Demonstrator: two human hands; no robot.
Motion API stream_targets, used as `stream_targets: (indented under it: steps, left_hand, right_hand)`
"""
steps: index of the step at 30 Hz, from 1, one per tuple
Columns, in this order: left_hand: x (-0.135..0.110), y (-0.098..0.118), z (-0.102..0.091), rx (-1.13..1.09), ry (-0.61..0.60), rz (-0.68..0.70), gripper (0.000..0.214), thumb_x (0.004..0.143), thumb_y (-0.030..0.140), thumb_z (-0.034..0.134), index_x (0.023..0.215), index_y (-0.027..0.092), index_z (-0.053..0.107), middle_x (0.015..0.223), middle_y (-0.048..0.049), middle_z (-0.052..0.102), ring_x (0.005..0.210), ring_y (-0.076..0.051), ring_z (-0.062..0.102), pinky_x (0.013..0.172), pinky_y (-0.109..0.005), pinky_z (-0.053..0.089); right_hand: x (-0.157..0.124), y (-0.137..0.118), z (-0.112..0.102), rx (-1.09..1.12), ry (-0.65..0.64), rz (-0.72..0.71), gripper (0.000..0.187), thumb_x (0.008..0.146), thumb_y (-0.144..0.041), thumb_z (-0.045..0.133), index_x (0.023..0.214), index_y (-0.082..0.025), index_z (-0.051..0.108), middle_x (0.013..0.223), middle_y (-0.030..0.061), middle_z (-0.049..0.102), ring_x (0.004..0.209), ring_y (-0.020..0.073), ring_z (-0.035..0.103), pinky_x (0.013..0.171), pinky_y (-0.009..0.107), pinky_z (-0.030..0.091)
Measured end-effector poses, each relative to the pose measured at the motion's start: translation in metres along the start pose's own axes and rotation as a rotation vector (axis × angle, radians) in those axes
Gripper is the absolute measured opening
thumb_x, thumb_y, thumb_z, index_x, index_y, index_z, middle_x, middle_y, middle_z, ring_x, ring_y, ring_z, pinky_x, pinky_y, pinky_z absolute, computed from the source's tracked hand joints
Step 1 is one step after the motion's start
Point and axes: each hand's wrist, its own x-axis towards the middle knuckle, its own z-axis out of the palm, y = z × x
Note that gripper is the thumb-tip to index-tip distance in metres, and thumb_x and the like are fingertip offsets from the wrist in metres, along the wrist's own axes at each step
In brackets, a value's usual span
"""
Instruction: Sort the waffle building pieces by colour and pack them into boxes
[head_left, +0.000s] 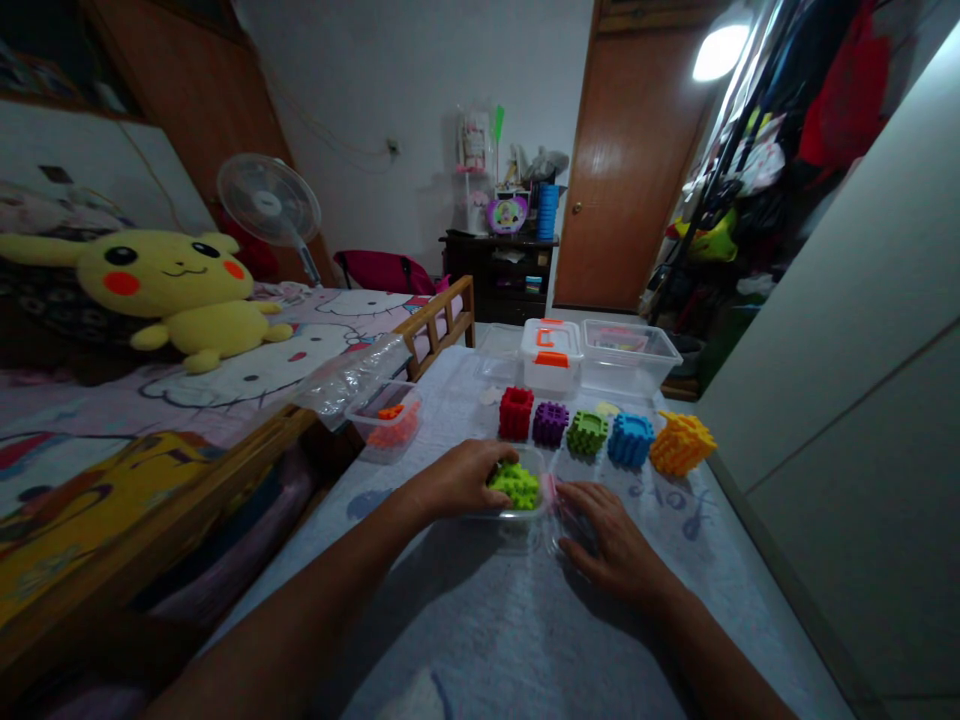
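Observation:
My left hand (472, 480) reaches into a clear plastic box (472, 516), its fingers and thumb curled round lime-green interlocking pieces (516, 485). How many pieces it grips is hidden. To the right, my right hand (611, 540) rests with fingers stretched out and apart on the clear lid (559, 530), beside the box's pink edge clip (549, 490). Beyond the hands is a row of stacked or assembled knobbly blocks: red (516, 413), purple (550, 424), green (587, 433), blue (631, 439) and yellow (681, 445).
A clear box with orange pieces (390, 430) stands at the table's left edge. Behind the row are a white box with orange clips (551, 355) and a larger clear bin (634, 360). A wooden bed rail (442, 320) borders the left; a pale cabinet (847, 380) rises at right.

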Motion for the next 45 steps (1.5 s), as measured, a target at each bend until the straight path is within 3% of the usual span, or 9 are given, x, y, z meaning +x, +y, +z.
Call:
stream_targets:
  steps: [8,15,22,29,33,37,45]
  left_hand:
    - [-0.006,-0.005,-0.001,-0.22,0.075,-0.072,0.044,0.074,0.027,0.068,0.117,0.016,0.065,0.098,-0.0047,0.071,0.086,-0.019,0.065,0.076,-0.026,0.048]
    - [-0.003,-0.002,0.011,-0.201,0.176,-0.099,0.042,0.073,0.024,0.068,0.114,0.015,0.067,0.105,-0.0069,0.071,0.088,-0.02,0.065,0.08,-0.028,0.05]
    - [-0.001,-0.001,0.006,-0.151,0.087,0.017,0.049,0.076,0.016,0.063,0.125,0.02,0.059,0.123,-0.0066,0.067,0.109,-0.02,0.062,0.097,-0.032,0.046]
    - [-0.001,0.002,0.0,-0.086,-0.07,0.149,0.059,0.078,0.011,0.06,0.136,0.022,0.05,0.138,-0.0066,0.055,0.128,-0.022,0.047,0.111,-0.037,0.034]
    - [-0.004,0.0,0.002,-0.071,0.029,0.147,0.064,0.072,0.012,0.068,0.133,0.021,0.052,0.137,-0.0085,0.054,0.129,-0.023,0.045,0.111,-0.037,0.033]
    - [-0.002,-0.004,0.01,-0.054,0.139,0.151,0.038,0.076,0.009,0.064,0.113,0.021,0.065,0.12,-0.0064,0.062,0.116,-0.02,0.054,0.104,-0.033,0.04]
    - [0.001,0.003,0.022,-0.039,0.122,0.187,0.037,0.083,0.004,0.053,0.114,0.02,0.067,0.123,-0.0053,0.067,0.115,-0.02,0.056,0.106,-0.035,0.038]
  right_hand:
    - [-0.002,0.001,0.001,-0.007,0.013,-0.01,0.054,0.082,-0.029,0.058,0.133,-0.013,0.052,0.13,0.0169,0.058,0.121,0.0299,0.05,0.105,0.051,0.038]
    - [-0.001,0.002,0.002,-0.013,0.003,0.0,0.055,0.081,-0.029,0.059,0.133,-0.013,0.052,0.13,0.0174,0.058,0.121,0.0308,0.05,0.105,0.052,0.038]
    - [0.0,-0.002,-0.001,-0.011,-0.007,0.008,0.054,0.081,-0.027,0.058,0.133,-0.014,0.053,0.13,0.0171,0.058,0.121,0.0311,0.05,0.105,0.053,0.038]
    - [-0.001,-0.001,0.0,-0.01,-0.01,0.009,0.054,0.081,-0.027,0.058,0.134,-0.015,0.053,0.131,0.0167,0.057,0.122,0.0307,0.05,0.106,0.053,0.037]
    - [-0.001,0.0,0.002,-0.007,0.01,-0.003,0.055,0.081,-0.028,0.058,0.134,-0.015,0.052,0.13,0.0165,0.057,0.12,0.0305,0.05,0.104,0.052,0.038]
    - [-0.001,0.0,0.002,-0.008,0.02,-0.014,0.054,0.081,-0.028,0.057,0.133,-0.016,0.053,0.13,0.0163,0.058,0.12,0.0305,0.051,0.103,0.053,0.038]
    - [0.0,-0.001,0.0,-0.013,0.004,-0.018,0.053,0.081,-0.028,0.058,0.133,-0.016,0.053,0.129,0.0161,0.058,0.12,0.0308,0.051,0.104,0.053,0.038]
